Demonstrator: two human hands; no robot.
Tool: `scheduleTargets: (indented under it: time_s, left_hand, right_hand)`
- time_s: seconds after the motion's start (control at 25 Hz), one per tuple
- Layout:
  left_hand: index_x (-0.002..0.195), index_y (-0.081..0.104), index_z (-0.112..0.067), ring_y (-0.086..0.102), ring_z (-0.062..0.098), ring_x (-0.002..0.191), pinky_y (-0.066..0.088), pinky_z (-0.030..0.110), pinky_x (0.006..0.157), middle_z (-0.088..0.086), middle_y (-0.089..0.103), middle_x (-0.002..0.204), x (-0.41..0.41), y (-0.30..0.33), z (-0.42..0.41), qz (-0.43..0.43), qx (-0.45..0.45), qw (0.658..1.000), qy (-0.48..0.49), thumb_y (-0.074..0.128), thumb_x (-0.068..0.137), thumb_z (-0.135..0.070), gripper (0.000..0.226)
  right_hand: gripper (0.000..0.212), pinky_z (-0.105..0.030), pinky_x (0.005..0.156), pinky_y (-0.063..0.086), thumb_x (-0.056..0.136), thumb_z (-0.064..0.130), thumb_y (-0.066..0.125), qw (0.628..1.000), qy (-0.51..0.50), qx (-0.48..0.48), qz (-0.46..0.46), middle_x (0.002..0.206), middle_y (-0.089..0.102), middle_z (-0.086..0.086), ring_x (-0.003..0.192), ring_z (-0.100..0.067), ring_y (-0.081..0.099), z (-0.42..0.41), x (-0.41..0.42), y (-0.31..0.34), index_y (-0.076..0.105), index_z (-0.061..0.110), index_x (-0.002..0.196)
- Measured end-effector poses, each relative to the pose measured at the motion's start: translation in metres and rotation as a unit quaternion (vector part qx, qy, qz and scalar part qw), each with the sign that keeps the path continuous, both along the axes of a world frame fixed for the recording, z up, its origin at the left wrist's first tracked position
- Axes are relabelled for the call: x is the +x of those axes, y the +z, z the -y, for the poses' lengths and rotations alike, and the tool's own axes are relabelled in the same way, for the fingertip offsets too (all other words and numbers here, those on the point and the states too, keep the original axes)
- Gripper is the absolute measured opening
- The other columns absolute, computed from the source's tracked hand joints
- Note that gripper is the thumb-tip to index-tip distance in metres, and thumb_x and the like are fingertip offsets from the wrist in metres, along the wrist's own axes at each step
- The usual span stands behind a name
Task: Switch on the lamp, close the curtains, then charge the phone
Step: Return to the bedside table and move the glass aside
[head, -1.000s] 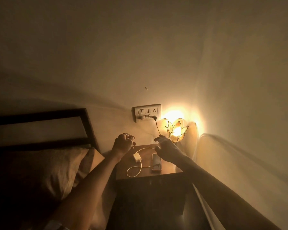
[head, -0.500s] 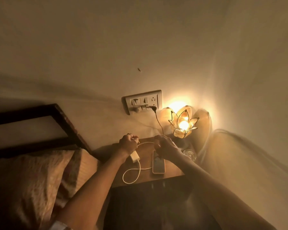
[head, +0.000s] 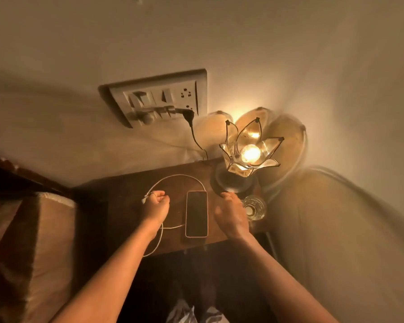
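With the lamp (head: 248, 152) lit and the room dim enough to suggest the curtains are drawn, though no curtain can be made out for certain, the charging step seems to be the one in hand. Nearest the camera, both forearms reach in over the nightstand (head: 131, 206). The left hand (head: 155, 203) is closed in a fist around the white cable (head: 173, 177) near its adapter end, and the adapter itself is mostly hidden under the fingers. The right hand (head: 231, 215) hovers open and loose, holding nothing, between the phone (head: 196, 213) and a glass (head: 253, 207). The phone lies flat, screen dark, in the middle of the nightstand; the cable loops behind it and meets its top end, but I cannot tell whether the plug is seated. Beyond, the lamp stands at the far right corner, its black cord running up to the switchboard (head: 156, 96) on the wall, where one socket beside that plug looks free. The next move probably calls for lifting the adapter to that free socket and pressing it in, taking care not to drag the phone by the cable. Compared with half a second ago, the camera has come closer and tilted down, the right hand has let go of the cable end and drawn back from the phone's top, and the left has closed over the adapter.
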State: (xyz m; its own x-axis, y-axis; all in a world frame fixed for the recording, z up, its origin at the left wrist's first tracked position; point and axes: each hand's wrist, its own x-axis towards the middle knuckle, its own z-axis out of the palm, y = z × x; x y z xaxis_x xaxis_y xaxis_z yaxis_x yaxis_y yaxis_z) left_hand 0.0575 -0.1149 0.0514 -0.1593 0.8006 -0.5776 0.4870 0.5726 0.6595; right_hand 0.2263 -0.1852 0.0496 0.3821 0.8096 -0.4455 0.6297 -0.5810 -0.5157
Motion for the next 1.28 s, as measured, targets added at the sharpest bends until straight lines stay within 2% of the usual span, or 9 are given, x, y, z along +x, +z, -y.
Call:
scheduleTargets:
  time_s: [0.08,0.16,0.28,0.36,0.52,0.64,0.88,1.08,1.28]
  left_hand:
    - [0.12,0.052,0.0,0.058,0.035,0.11,0.045,0.039,0.095,0.023,0.061,0.12,0.004,-0.027,-0.005,-0.005,-0.016,1.0,-0.019,0.049,0.092,-0.011,0.031]
    - [0.12,0.053,-0.003,0.058,0.032,0.11,0.044,0.037,0.095,0.019,0.062,0.12,0.006,-0.052,-0.01,-0.021,-0.027,0.999,-0.036,0.05,0.091,-0.014,0.031]
    - [0.121,0.053,-0.006,0.058,0.03,0.11,0.043,0.034,0.092,0.016,0.062,0.12,0.005,-0.076,-0.015,-0.038,-0.039,0.997,-0.052,0.049,0.092,-0.015,0.031]
    - [0.122,0.053,-0.007,0.057,0.029,0.112,0.042,0.033,0.091,0.015,0.061,0.122,0.003,-0.092,-0.02,-0.044,-0.047,0.997,-0.046,0.049,0.092,-0.016,0.031]
    - [0.122,0.053,-0.01,0.057,0.027,0.11,0.043,0.034,0.091,0.012,0.061,0.123,-0.005,-0.112,-0.025,-0.057,-0.059,0.996,-0.031,0.048,0.092,-0.017,0.031]
    - [0.121,0.053,-0.011,0.057,0.028,0.109,0.045,0.037,0.093,0.012,0.061,0.123,-0.008,-0.115,-0.022,-0.058,-0.058,0.996,-0.029,0.048,0.092,-0.017,0.03]
    - [0.121,0.055,-0.009,0.057,0.028,0.111,0.04,0.028,0.082,0.013,0.061,0.124,-0.034,-0.105,-0.019,-0.048,-0.046,0.998,0.008,0.048,0.092,-0.015,0.03]
    - [0.124,0.053,-0.001,0.054,0.031,0.119,0.041,0.033,0.097,0.02,0.057,0.129,-0.074,-0.092,-0.02,-0.009,-0.037,0.997,0.06,0.044,0.092,-0.002,0.033]
    - [0.125,0.051,0.0,0.053,0.032,0.12,0.041,0.035,0.1,0.02,0.054,0.133,-0.115,-0.095,-0.032,0.007,-0.021,0.995,0.096,0.044,0.091,-0.002,0.035]
  right_hand:
    - [0.057,-0.042,0.114,0.029,0.085,0.021,0.053,0.998,-0.029,-0.027,0.055,0.149,0.034,-0.013,0.141,-0.028,0.027,0.002,0.023,-0.028,0.038,0.009,0.139]
    - [0.07,-0.043,0.118,0.017,0.085,0.027,0.056,0.992,-0.042,-0.063,0.101,0.157,0.016,-0.015,0.146,-0.03,0.011,0.002,0.046,-0.055,0.024,0.011,0.145]
    - [0.088,-0.052,0.117,0.013,0.081,0.035,0.064,0.985,-0.057,-0.122,0.104,0.159,0.0,-0.013,0.145,-0.036,0.001,0.0,0.069,-0.085,0.011,0.018,0.148]
    - [0.092,-0.057,0.114,0.017,0.08,0.033,0.067,0.983,-0.063,-0.151,0.085,0.159,-0.004,-0.011,0.144,-0.04,0.0,-0.001,0.077,-0.103,0.007,0.023,0.148]
    - [0.073,-0.053,0.099,0.039,0.079,0.025,0.063,0.982,-0.072,-0.101,0.139,0.146,0.024,-0.013,0.131,-0.047,0.025,0.001,0.079,-0.124,0.025,0.022,0.142]
    - [0.068,-0.051,0.091,0.044,0.077,0.029,0.065,0.983,-0.078,-0.086,0.141,0.134,0.034,-0.012,0.123,-0.043,0.033,0.001,0.079,-0.12,0.033,0.022,0.137]
    - [0.072,-0.046,0.09,0.047,0.074,0.03,0.065,0.983,0.002,-0.075,0.168,0.136,0.036,-0.006,0.124,-0.034,0.035,0.007,0.043,-0.103,0.034,0.028,0.138]
    - [0.074,-0.044,0.083,0.051,0.073,0.039,0.065,0.982,0.102,-0.036,0.154,0.137,0.035,-0.001,0.123,-0.031,0.037,-0.011,-0.017,-0.081,0.032,0.031,0.138]
    - [0.07,-0.043,0.083,0.051,0.075,0.044,0.063,0.971,0.201,0.008,0.13,0.144,0.033,-0.001,0.127,-0.031,0.036,-0.057,-0.094,-0.074,0.031,0.036,0.137]
